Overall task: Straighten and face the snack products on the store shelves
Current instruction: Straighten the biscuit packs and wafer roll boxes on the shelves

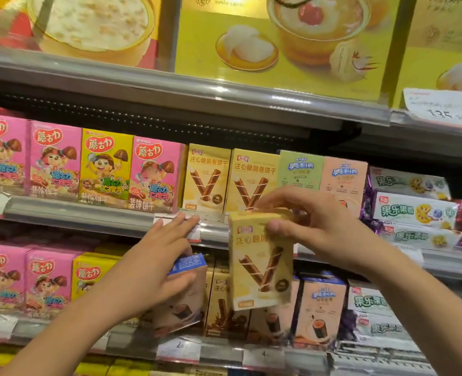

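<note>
We're in a shop aisle here, tiered metal shelves packed with rows of front-facing pink snack boxes and yellow wafer-roll boxes, price tags clipped along the shelf edges.

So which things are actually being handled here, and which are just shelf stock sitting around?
In hand:
- right hand pinching the pale yellow wafer-roll box
- left hand holding the blue-topped box

Just stock:
- pink mushroom-biscuit boxes
- green-lettered white boxes
- big yellow gift box
</note>
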The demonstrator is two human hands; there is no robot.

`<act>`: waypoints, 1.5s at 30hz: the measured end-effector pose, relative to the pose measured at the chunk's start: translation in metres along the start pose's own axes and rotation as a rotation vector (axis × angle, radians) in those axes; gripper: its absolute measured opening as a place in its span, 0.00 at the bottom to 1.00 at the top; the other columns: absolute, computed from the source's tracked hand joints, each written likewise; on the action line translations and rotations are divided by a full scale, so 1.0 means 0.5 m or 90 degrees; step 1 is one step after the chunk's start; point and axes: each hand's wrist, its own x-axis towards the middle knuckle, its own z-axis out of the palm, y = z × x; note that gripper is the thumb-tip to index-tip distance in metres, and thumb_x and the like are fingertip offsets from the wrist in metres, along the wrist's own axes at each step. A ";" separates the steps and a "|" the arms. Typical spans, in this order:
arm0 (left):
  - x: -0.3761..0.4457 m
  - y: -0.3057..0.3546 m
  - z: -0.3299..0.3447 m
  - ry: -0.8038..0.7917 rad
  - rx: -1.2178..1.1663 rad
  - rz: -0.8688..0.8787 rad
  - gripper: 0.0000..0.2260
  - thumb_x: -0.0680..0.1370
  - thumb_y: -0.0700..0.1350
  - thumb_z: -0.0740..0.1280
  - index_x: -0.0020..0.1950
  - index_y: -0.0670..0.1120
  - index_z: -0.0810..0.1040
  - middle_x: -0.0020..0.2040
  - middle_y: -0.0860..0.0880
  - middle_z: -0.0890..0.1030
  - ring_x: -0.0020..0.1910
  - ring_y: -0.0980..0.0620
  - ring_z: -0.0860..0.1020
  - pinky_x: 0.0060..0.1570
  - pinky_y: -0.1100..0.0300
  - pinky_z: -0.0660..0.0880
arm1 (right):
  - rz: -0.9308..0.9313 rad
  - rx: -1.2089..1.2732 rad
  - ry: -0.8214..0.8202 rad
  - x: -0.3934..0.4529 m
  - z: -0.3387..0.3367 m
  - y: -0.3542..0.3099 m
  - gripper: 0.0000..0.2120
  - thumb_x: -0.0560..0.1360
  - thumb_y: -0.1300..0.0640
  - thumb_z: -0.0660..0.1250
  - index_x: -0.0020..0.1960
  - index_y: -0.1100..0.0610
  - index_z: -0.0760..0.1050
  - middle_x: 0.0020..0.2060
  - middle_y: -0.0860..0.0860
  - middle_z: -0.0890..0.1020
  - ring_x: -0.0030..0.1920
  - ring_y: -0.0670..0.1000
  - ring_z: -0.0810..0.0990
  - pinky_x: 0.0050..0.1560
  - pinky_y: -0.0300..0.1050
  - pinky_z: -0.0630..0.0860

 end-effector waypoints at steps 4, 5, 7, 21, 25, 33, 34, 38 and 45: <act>-0.001 0.009 -0.017 -0.016 -0.054 -0.010 0.19 0.78 0.61 0.64 0.68 0.62 0.73 0.77 0.71 0.50 0.77 0.69 0.48 0.80 0.57 0.47 | -0.051 -0.044 -0.039 0.078 -0.047 -0.052 0.16 0.78 0.52 0.69 0.65 0.45 0.73 0.57 0.49 0.79 0.57 0.48 0.80 0.43 0.45 0.83; -0.002 0.014 -0.025 -0.017 -0.063 -0.026 0.19 0.78 0.61 0.65 0.69 0.61 0.73 0.74 0.73 0.55 0.75 0.68 0.57 0.79 0.60 0.52 | -0.064 -0.053 -0.034 0.099 -0.056 -0.064 0.17 0.78 0.52 0.69 0.66 0.47 0.73 0.55 0.50 0.79 0.56 0.49 0.80 0.42 0.45 0.83; -0.003 0.020 -0.032 -0.026 -0.056 -0.061 0.15 0.78 0.61 0.65 0.62 0.57 0.77 0.66 0.66 0.65 0.66 0.63 0.69 0.75 0.60 0.59 | -0.074 -0.060 -0.019 0.140 -0.070 -0.081 0.17 0.79 0.52 0.69 0.67 0.48 0.73 0.53 0.51 0.79 0.55 0.50 0.81 0.46 0.48 0.84; -0.001 0.014 -0.029 -0.042 -0.095 -0.049 0.09 0.79 0.61 0.64 0.51 0.57 0.74 0.80 0.67 0.48 0.77 0.70 0.39 0.80 0.59 0.40 | -0.135 -0.426 0.071 0.258 0.010 -0.107 0.17 0.79 0.52 0.68 0.67 0.44 0.70 0.60 0.46 0.76 0.55 0.50 0.76 0.49 0.47 0.77; 0.000 0.013 -0.025 -0.033 -0.085 -0.036 0.08 0.79 0.61 0.63 0.49 0.58 0.71 0.80 0.66 0.47 0.77 0.69 0.38 0.80 0.56 0.41 | -0.121 -0.446 0.080 0.258 0.010 -0.096 0.15 0.80 0.51 0.66 0.66 0.44 0.70 0.60 0.46 0.76 0.53 0.52 0.77 0.48 0.53 0.79; -0.001 0.013 -0.021 -0.032 -0.085 -0.034 0.09 0.79 0.61 0.63 0.50 0.57 0.71 0.80 0.66 0.46 0.76 0.70 0.36 0.80 0.56 0.39 | -0.070 -0.460 0.033 0.285 0.018 -0.073 0.15 0.81 0.49 0.65 0.67 0.43 0.70 0.55 0.44 0.78 0.54 0.48 0.75 0.50 0.48 0.78; -0.001 0.014 -0.020 -0.032 -0.084 -0.035 0.09 0.79 0.61 0.62 0.49 0.58 0.71 0.80 0.66 0.46 0.76 0.70 0.36 0.80 0.56 0.40 | -0.064 -0.460 0.032 0.292 0.020 -0.068 0.14 0.81 0.49 0.65 0.66 0.43 0.71 0.55 0.44 0.79 0.55 0.48 0.73 0.51 0.49 0.78; -0.002 0.015 -0.019 -0.030 -0.083 -0.037 0.08 0.79 0.62 0.62 0.49 0.58 0.70 0.80 0.66 0.46 0.76 0.70 0.36 0.80 0.55 0.40 | -0.024 -0.443 0.033 0.314 0.027 -0.050 0.14 0.81 0.49 0.64 0.66 0.41 0.71 0.53 0.47 0.79 0.57 0.50 0.72 0.49 0.48 0.76; -0.001 0.012 -0.016 -0.026 -0.088 -0.038 0.08 0.79 0.61 0.63 0.50 0.58 0.71 0.80 0.67 0.46 0.76 0.71 0.36 0.80 0.57 0.38 | -0.026 -0.480 -0.002 0.322 0.039 -0.032 0.20 0.79 0.50 0.66 0.70 0.44 0.68 0.41 0.41 0.75 0.40 0.42 0.73 0.38 0.41 0.72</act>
